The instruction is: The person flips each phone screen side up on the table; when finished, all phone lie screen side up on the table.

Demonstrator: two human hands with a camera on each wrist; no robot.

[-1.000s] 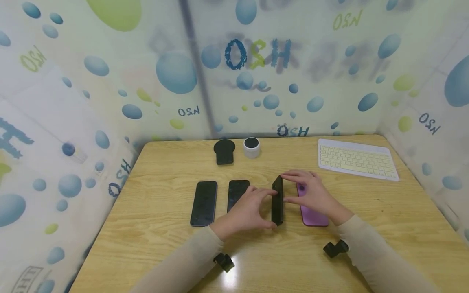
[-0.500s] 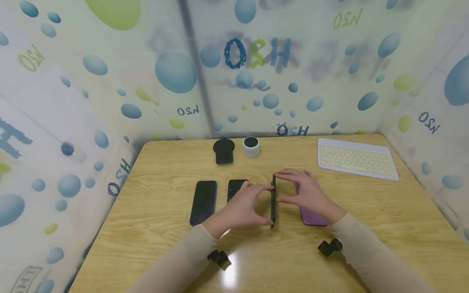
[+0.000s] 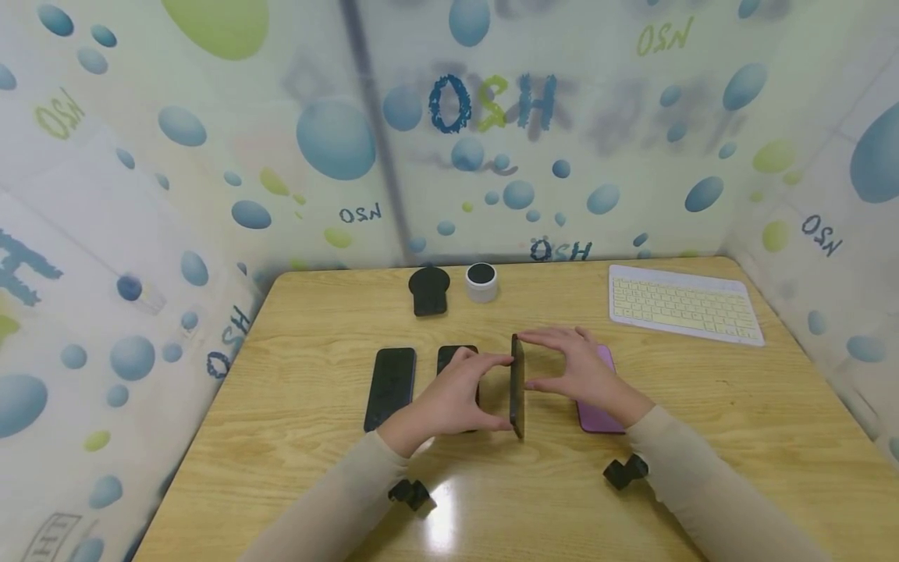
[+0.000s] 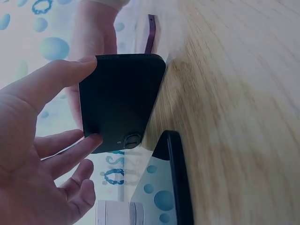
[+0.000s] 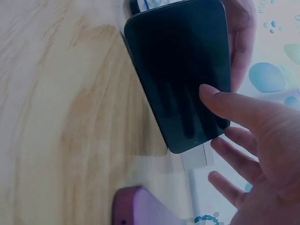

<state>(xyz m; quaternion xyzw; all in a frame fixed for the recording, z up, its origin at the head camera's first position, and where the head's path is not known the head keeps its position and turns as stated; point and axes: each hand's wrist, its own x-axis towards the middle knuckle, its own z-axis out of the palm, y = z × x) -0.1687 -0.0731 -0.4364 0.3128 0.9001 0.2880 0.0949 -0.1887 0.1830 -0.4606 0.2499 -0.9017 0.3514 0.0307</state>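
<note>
A black smartphone (image 3: 517, 386) stands on its long edge at the table's middle, its back with a camera bump (image 4: 132, 140) facing left. My left hand (image 3: 456, 402) holds its near and far ends between thumb and fingers. From the other side my right hand (image 3: 588, 381) grips the far end, with the thumb on the dark screen (image 5: 178, 70) and fingertips at the edge. A second dark phone (image 3: 453, 357) lies partly hidden beneath my left hand. Another dark phone (image 3: 390, 389) lies further left. Under my right hand is a purple phone (image 3: 597, 417), partly covered.
At the back of the wooden table (image 3: 323, 476) lie a black round-topped flat object (image 3: 429, 293) and a white cylinder with a dark top (image 3: 481, 285). A white keyboard (image 3: 684, 306) lies at the back right. Patterned curtains (image 3: 449, 187) enclose the table.
Both hands have carried the upright black phone a little to the left, and it has turned so its right face shows slightly. More of the purple phone's far end is uncovered.
</note>
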